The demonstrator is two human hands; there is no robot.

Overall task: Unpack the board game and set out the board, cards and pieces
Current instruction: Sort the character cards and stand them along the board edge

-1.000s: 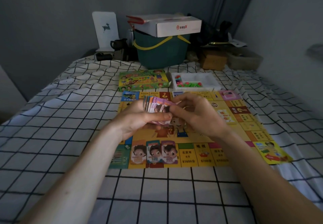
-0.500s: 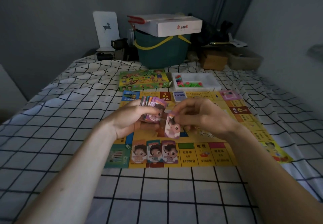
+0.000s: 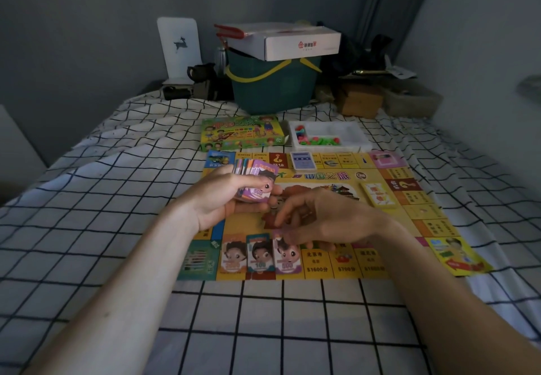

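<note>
Dim rm, checked bedsheet (image 3: 123,228) w/ game board (image 3: 380,269) on top

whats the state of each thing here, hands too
game board: unfolded flat on the bed
left hand: grips a fanned money stack
right hand: lowered over the 500 pile
piece tray: open, pieces inside
game box: lying beyond the board
</note>
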